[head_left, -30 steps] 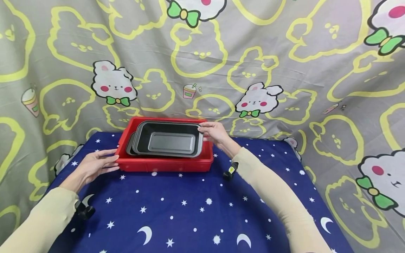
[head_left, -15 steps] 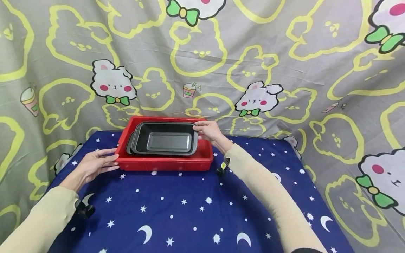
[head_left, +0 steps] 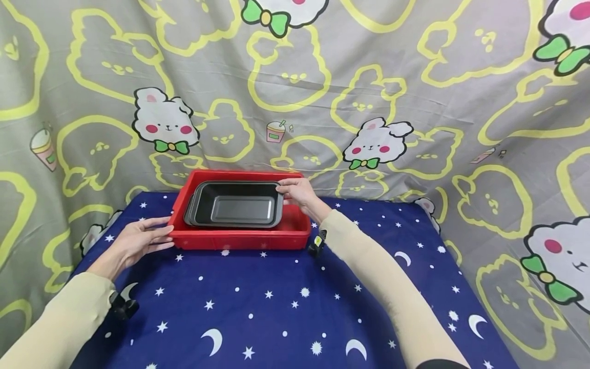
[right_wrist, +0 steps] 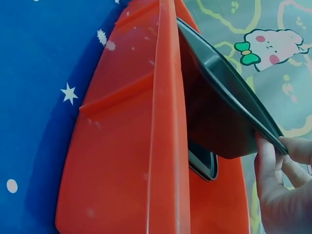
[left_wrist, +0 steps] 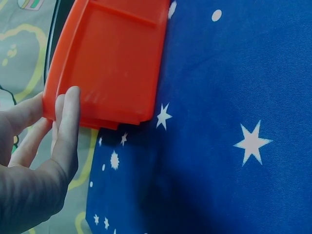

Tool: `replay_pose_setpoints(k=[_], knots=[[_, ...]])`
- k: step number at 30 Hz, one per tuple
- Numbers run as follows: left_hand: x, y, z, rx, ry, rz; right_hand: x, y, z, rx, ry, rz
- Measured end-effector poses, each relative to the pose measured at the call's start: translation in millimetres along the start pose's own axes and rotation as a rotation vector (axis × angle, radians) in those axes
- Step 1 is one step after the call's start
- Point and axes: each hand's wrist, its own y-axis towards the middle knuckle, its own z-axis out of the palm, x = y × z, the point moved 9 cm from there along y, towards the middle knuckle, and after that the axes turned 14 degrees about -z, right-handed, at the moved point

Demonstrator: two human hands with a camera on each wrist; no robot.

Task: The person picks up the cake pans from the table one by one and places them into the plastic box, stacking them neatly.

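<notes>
My right hand (head_left: 298, 193) pinches the right end rim of a dark loaf pan (head_left: 241, 207) between thumb and fingers. This pan is tilted over the inside of a red plastic bin (head_left: 241, 240). Beneath it lies a second dark pan (right_wrist: 212, 168), mostly hidden; a bit of its rim shows in the right wrist view. My left hand (head_left: 137, 238) has its fingers extended, their tips against the bin's left front corner. In the left wrist view those fingertips lie on the bin's end and front wall.
The bin stands at the back of a table with a dark blue star-and-moon cloth (head_left: 258, 318). Close behind it hangs a grey curtain (head_left: 318, 61) with rabbit prints, which also runs along both sides. A small black device sits on each wrist.
The loaf pan has shifted left and settled lower into the bin, now covering most of the pan under it. My right hand has moved left with it. The left hand has stayed put.
</notes>
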Motion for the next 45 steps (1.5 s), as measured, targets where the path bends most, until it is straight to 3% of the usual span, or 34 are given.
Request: replay_pose_setpoints(k=[14,33,45], knots=[[2.4,3.6,-2.1,0.008,-0.016,-0.004,-2.5,7.8,12.4,0.013,-0.019,-0.007],[0.4,1.1,0.1,0.013,-0.009,-0.012,-8.1,17.2,6.1,0.036,-0.104,-0.016],[-0.9,0.2,0.8,-0.012,0.012,-0.02,-15.9,21.0,3.2,-0.003,-0.141,-0.017]])
